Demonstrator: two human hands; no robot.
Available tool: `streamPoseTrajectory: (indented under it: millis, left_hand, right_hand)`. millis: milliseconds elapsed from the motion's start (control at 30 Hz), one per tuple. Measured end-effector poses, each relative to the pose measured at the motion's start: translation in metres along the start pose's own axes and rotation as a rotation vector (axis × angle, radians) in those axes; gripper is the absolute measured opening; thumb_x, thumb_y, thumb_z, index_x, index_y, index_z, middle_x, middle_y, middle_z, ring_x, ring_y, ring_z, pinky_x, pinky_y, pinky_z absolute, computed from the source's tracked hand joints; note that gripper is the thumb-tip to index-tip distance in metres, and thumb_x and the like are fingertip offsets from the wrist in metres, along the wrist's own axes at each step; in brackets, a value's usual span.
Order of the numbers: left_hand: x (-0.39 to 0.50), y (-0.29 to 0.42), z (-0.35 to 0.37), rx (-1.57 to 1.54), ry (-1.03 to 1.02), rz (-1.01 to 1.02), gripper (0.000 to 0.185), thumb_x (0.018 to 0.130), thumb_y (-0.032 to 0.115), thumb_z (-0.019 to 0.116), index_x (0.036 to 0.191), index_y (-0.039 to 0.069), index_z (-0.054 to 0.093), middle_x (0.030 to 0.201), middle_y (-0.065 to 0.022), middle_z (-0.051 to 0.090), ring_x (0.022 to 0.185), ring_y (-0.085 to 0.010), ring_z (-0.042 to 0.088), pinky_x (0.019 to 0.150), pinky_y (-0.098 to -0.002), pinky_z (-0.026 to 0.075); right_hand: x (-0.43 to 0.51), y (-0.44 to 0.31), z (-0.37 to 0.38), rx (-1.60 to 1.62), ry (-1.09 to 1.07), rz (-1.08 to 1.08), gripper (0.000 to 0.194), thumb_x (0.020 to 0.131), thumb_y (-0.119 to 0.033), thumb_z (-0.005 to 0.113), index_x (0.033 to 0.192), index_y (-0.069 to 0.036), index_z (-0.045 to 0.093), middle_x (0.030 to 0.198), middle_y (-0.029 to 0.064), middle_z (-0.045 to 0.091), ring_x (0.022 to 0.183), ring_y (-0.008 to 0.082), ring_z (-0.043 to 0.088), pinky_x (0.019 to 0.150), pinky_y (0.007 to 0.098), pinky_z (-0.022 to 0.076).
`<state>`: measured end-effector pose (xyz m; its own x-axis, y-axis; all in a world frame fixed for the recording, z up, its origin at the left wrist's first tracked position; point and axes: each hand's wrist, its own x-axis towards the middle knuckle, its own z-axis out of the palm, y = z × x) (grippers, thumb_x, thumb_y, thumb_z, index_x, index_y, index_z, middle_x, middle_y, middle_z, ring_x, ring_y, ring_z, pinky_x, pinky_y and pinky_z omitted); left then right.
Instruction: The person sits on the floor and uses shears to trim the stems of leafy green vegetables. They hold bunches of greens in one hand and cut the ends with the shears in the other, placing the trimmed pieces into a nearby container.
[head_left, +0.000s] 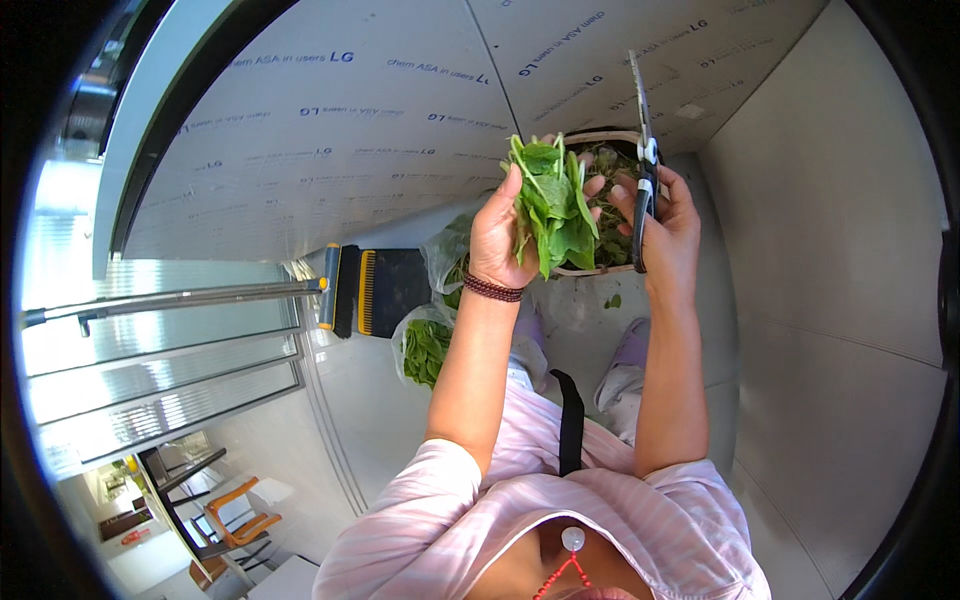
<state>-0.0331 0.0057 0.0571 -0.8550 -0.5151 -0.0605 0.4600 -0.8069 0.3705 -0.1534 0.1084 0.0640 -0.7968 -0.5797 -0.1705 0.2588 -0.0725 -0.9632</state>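
My left hand (495, 232), with a beaded bracelet at the wrist, holds a bunch of green leafy vegetables (553, 202), the stems pointing away from me. In my right hand (671, 232) is a pair of scissors (645, 161) with dark handles and pale parts near the pivot. Their blades point away from me, seen nearly edge-on, so I cannot tell if they are parted. The right fingertips are near the bunch, apart from it. Below both hands stands a container with a pale rim (581, 272), partly hidden, with stems and leafy scraps (611, 244) inside.
Clear plastic bags (448, 244) sit on the floor to the left; one shows green leaves (425, 351). Beyond them are a dustpan (397, 292) and a long-handled broom (337, 291). A loose leaf (613, 301) lies near my purple shoe (635, 341). Panels rise ahead and right.
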Motion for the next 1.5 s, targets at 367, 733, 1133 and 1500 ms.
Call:
streamPoseTrajectory:
  millis: [367, 733, 1133, 1500]
  left_hand:
    - [-0.024, 0.013, -0.001, -0.047, 0.023, 0.197, 0.048, 0.095, 0.036, 0.044, 0.136, 0.011, 0.039, 0.132, -0.0187, 0.046, 0.116, -0.0333, 0.049, 0.097, -0.0493, 0.042]
    - [-0.029, 0.002, -0.005, 0.656, 0.265, 0.798, 0.049, 0.089, -0.002, 0.051, 0.135, 0.009, 0.04, 0.128, -0.0032, 0.048, 0.11, -0.0148, 0.05, 0.094, -0.0277, 0.041]
    - [-0.142, 0.039, -0.017, 2.125, 0.432, 1.175, 0.047, 0.071, -0.005, 0.055, 0.11, 0.018, 0.066, 0.118, -0.0072, 0.053, 0.095, -0.0293, 0.055, 0.085, -0.0402, 0.045]
    - [-0.28, -0.062, -0.26, 1.435, 1.363, 0.27, 0.045, 0.07, -0.006, 0.048, 0.111, 0.006, 0.058, 0.114, -0.0218, 0.052, 0.101, -0.0392, 0.053, 0.088, -0.0404, 0.044]
  right_hand:
    - [-0.008, 0.009, -0.004, -0.102, -0.03, -0.038, 0.043, 0.076, 0.001, 0.072, 0.112, -0.005, 0.05, 0.084, 0.0052, 0.065, 0.073, 0.0106, 0.063, 0.057, 0.02, 0.0463]
    - [-0.037, 0.013, 0.009, -0.051, -0.127, -0.254, 0.036, 0.079, 0.0, 0.07, 0.11, -0.005, 0.053, 0.088, 0.0055, 0.067, 0.073, 0.0093, 0.06, 0.057, 0.0197, 0.0414]
    - [-0.048, 0.036, -0.011, -0.105, -0.039, -0.142, 0.038, 0.075, -0.002, 0.074, 0.108, -0.007, 0.056, 0.085, 0.0038, 0.066, 0.064, 0.0088, 0.059, 0.052, 0.02, 0.0416]
    - [-0.056, 0.044, -0.004, -0.27, -0.093, -0.124, 0.036, 0.078, -0.002, 0.071, 0.111, -0.007, 0.056, 0.09, 0.0082, 0.069, 0.067, 0.0073, 0.059, 0.053, 0.0172, 0.0408]
